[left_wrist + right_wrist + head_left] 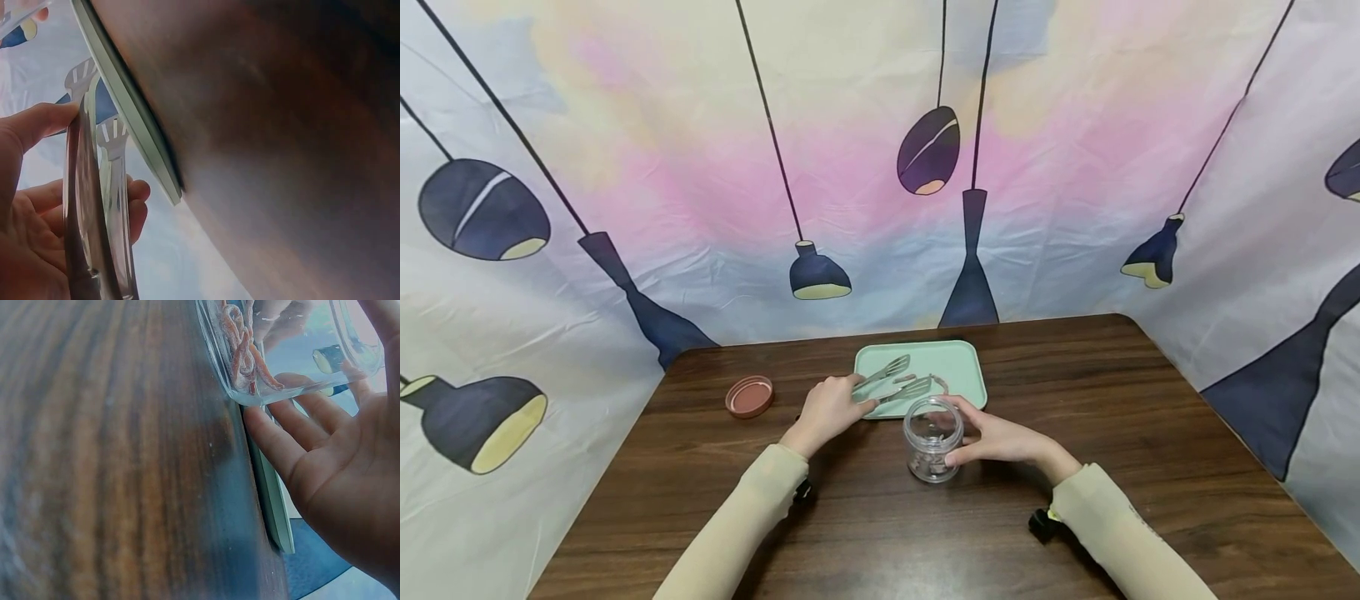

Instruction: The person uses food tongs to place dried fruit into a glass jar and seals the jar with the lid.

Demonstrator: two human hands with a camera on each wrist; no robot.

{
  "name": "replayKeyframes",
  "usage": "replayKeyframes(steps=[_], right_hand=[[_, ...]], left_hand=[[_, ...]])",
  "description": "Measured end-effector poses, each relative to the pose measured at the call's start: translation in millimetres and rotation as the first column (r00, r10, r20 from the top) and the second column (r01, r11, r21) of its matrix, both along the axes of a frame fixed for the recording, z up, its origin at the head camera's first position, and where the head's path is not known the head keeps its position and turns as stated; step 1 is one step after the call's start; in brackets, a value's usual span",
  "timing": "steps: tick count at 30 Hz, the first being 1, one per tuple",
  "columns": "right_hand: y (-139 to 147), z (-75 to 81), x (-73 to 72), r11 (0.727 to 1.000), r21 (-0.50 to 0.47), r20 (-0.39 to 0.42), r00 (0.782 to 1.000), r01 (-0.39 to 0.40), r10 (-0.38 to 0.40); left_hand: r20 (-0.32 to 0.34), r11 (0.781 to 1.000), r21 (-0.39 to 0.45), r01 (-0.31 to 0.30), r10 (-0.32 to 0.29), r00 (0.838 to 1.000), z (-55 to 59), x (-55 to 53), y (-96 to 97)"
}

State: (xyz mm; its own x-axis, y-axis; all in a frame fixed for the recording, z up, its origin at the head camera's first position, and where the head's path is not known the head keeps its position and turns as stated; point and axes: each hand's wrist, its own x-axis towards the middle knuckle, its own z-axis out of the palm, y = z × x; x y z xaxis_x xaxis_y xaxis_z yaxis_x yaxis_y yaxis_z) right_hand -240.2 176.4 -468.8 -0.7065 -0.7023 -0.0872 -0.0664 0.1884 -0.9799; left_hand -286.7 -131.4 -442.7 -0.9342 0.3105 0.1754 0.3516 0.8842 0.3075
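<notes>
My left hand (829, 412) grips a pair of metal tongs (84, 187) with slotted ends, thumb on one arm and fingers at the other. The tongs' arms are spread, and their slotted ends (917, 387) are over the pale green tray (961, 360). A few reddish strips (940, 384) lie on that tray. My right hand (1003, 438) holds a clear, uncapped jar (931, 467) by its right side, the thumb in front and the fingers behind. Inside the upright jar, reddish strips with a whitish coating (240, 353) lie at the bottom.
A reddish-brown round lid (750, 397) lies on the dark wooden table (865, 533), left of the tray. Behind the table's far edge hangs a cloth backdrop (865, 167) printed with lamps. The jar stands just in front of the tray's near edge.
</notes>
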Motion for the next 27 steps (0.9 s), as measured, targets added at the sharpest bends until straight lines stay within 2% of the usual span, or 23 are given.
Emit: replayKeyframes(steps=[11,18,27], right_hand=[[0.8,0.7,-0.4,1.0,0.008,-0.023,1.0,-0.003,0.003],[1.2,0.1,-0.7,1.0,-0.015,0.0,1.0,-0.009,0.009],[1.3,1.2,0.3,1.0,-0.01,0.007,1.0,-0.004,0.004]], left_hand=[[-0.068,1.0,0.01,0.029,-0.028,0.997,-0.9,2.0,1.8],[-0.1,0.998,0.031,0.06,-0.056,0.993,1.1,1.9,4.4],[-0.099,0.998,0.045,0.051,-0.047,0.994,3.7,2.6,5.3]])
